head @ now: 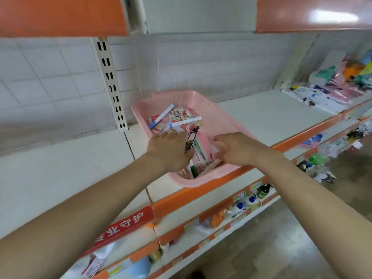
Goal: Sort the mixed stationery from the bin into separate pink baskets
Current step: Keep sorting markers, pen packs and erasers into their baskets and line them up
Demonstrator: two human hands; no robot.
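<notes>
- Stationery (pixel 177 119), pens and small cartons mixed together, fills a pink basket (pixel 211 101) at frame centre, near the shelf's front edge.
- A person's left hand (pixel 169 148) pinches a dark slim box (pixel 190 140) inside the basket; the right hand (pixel 235 148), at 3 o'clock of it, curls down among the items, its hold impossible to tell.
- Sorting looks barely begun: the contents are still jumbled and no second basket is in view.
- The white shelf (pixel 271 119) has orange trim and a tiled wall (pixel 50 77) behind; packaged goods (pixel 332 91) lie at 2 o'clock.
</notes>
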